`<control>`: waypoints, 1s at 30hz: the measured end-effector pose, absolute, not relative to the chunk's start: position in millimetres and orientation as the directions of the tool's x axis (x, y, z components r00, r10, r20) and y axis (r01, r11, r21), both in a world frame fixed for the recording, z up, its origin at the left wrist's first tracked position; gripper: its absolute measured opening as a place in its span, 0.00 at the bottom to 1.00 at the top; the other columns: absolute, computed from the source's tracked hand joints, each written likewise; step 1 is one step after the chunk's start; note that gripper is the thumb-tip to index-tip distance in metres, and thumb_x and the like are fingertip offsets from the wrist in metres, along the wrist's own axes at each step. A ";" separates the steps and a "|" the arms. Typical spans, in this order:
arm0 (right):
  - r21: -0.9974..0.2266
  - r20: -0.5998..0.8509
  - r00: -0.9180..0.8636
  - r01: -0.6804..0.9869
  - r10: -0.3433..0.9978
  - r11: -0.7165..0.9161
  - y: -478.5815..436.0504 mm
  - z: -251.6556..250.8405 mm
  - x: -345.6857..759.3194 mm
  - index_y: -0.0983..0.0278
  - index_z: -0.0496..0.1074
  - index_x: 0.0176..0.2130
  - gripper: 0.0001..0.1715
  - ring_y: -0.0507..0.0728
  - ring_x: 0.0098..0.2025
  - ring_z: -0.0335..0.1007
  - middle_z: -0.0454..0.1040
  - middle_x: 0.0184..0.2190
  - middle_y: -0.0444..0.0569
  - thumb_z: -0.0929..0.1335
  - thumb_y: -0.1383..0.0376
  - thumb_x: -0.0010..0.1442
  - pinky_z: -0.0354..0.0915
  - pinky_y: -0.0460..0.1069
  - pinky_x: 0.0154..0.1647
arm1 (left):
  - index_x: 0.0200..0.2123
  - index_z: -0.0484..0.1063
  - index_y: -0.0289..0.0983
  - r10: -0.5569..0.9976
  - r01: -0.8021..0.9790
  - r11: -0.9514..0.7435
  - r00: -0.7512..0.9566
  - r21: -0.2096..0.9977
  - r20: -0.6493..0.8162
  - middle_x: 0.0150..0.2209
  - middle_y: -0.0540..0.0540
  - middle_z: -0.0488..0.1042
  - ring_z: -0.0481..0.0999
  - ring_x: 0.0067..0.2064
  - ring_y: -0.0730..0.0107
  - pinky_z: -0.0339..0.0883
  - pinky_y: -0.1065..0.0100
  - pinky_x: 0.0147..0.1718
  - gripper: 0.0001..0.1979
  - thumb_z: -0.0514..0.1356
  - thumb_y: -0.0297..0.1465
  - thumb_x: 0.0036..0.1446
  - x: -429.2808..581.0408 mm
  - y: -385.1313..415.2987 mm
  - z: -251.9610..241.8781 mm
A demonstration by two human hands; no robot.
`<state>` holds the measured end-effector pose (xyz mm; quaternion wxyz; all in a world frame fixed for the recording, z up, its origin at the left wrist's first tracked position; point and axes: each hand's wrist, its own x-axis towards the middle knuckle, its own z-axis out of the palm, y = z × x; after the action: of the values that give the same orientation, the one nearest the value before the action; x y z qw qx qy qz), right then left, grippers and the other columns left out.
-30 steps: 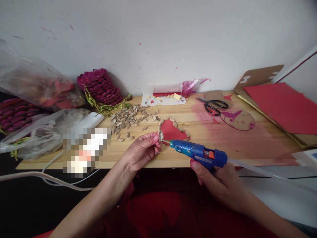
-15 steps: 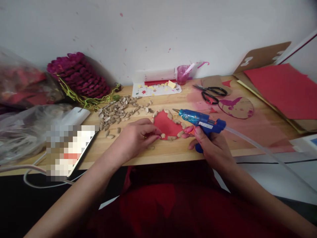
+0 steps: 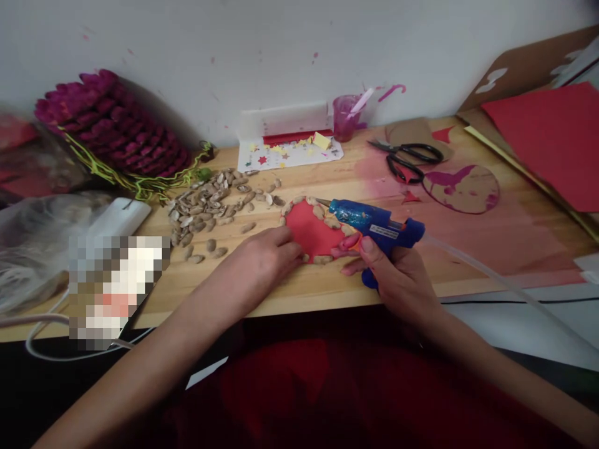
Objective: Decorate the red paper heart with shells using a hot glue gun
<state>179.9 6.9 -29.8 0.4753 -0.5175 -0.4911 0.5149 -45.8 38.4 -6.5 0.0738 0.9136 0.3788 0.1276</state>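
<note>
A red paper heart (image 3: 309,231) edged with nut shells lies near the front of the wooden table (image 3: 468,249). My left hand (image 3: 259,262) rests at its lower left edge, fingers pressed together onto a shell on the rim. My right hand (image 3: 395,277) grips a blue glue gun (image 3: 374,226) by the handle. The gun's nozzle points left over the heart's upper right edge, and two fingers of that hand touch the heart's right side.
A pile of loose shells (image 3: 206,206) lies left of the heart. Black scissors (image 3: 409,157), a painted cardboard disc (image 3: 461,187) and red paper sheets (image 3: 547,134) sit to the right. A pink cup (image 3: 345,117) and sticker sheet (image 3: 287,153) stand by the wall. Purple woven pieces (image 3: 110,125) and plastic bags (image 3: 42,249) fill the left.
My left hand carried a shell from the glue gun's tip down onto the heart's lower left rim. The glue gun swung up over the heart's right side. The view tilted down.
</note>
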 end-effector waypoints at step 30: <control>-0.996 -0.090 -0.019 -0.002 0.996 -0.090 4.0 -29.0 177.9 0.56 0.78 0.38 0.11 0.57 0.37 0.80 0.82 0.35 0.46 0.69 0.53 0.65 0.76 0.51 0.34 | 0.37 0.78 0.39 0.735 0.702 -0.675 0.667 0.228 0.120 0.35 0.44 0.73 0.70 0.35 0.63 0.61 0.63 0.34 0.09 0.57 0.28 0.66 -44.8 34.6 -9.8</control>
<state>177.9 4.0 -29.0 0.4727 -0.5166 -0.4810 0.5276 -44.8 34.6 -9.8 0.0815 0.9094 0.3950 0.1012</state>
